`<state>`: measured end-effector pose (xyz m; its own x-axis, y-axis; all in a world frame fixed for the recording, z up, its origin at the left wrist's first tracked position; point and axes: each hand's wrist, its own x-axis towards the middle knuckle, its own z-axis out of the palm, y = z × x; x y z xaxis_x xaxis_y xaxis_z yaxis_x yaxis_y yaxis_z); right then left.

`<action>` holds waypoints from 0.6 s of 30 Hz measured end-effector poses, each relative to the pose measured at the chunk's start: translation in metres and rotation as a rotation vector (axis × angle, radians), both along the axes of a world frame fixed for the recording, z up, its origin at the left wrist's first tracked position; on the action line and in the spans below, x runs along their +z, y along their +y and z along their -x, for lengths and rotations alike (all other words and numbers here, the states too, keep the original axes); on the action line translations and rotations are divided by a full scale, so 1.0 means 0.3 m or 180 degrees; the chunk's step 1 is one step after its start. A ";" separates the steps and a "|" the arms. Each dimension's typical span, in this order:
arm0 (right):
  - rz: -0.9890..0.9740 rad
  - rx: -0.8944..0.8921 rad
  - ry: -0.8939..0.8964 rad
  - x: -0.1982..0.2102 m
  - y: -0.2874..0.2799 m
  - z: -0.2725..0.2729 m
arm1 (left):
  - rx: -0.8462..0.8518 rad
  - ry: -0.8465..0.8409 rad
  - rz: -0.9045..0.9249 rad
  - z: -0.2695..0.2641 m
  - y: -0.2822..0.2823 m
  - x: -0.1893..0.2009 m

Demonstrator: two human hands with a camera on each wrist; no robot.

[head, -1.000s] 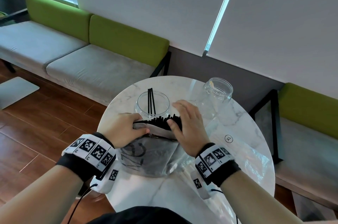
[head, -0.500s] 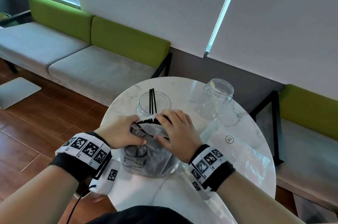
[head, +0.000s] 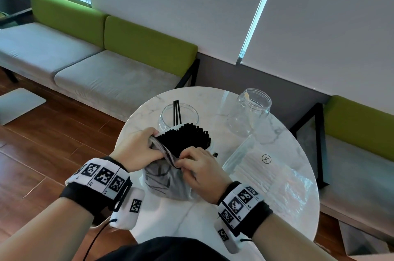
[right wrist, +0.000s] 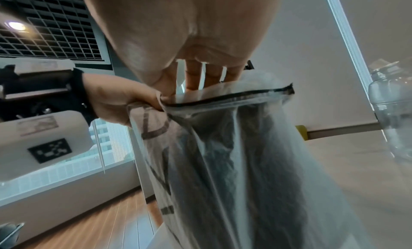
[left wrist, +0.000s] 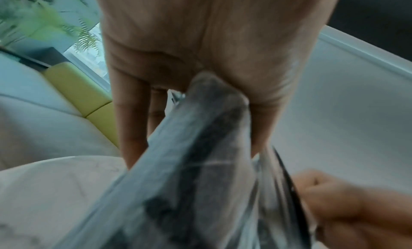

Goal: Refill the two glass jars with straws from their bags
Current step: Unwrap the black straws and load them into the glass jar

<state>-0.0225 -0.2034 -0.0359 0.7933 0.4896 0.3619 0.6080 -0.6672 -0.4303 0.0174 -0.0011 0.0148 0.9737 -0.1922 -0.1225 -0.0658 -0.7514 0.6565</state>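
A translucent grey bag (head: 165, 179) stands on the round marble table (head: 209, 226), and a bundle of black straws (head: 187, 139) pokes out of its open mouth. My left hand (head: 138, 149) pinches the bag's left rim (left wrist: 200, 101). My right hand (head: 200, 169) pinches the near rim (right wrist: 223, 101), holding the mouth apart. Behind the bag a wide glass jar (head: 170, 115) holds three black straws (head: 177, 111). A taller clear jar (head: 251, 111) stands at the back right, also visible as the jar (right wrist: 392, 115). A flat clear bag of white straws (head: 262, 169) marked XL lies to the right.
A grey bench with green backrests (head: 132, 47) runs along the wall behind the table. Another green-backed seat (head: 360, 128) is at the right. Wood floor (head: 42, 154) lies to the left, with a grey mat (head: 17, 105) on it.
My right hand has come off the straw tops and now pinches the bag's near rim. The mouth has been pulled open and the black straw ends stand exposed again.
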 end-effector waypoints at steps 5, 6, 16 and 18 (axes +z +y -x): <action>0.0012 -0.0033 0.0064 0.001 0.012 -0.006 | 0.0157 0.0673 0.0846 0.000 -0.019 0.010; 0.0036 -0.0009 0.0057 0.001 0.014 -0.008 | 0.0195 0.0597 0.0789 0.001 -0.026 0.006; 0.0085 -0.0701 0.0715 0.036 0.004 -0.034 | 0.0133 0.0547 0.0606 0.009 -0.028 -0.012; 0.0095 -0.0967 0.0899 0.048 -0.002 -0.045 | 0.0106 0.0590 0.0635 0.012 -0.030 -0.004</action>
<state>-0.0089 -0.2041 -0.0216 0.9694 0.2249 0.0985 0.2424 -0.8128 -0.5297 0.0139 -0.0101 0.0135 0.9444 -0.1986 -0.2622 0.0921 -0.6057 0.7904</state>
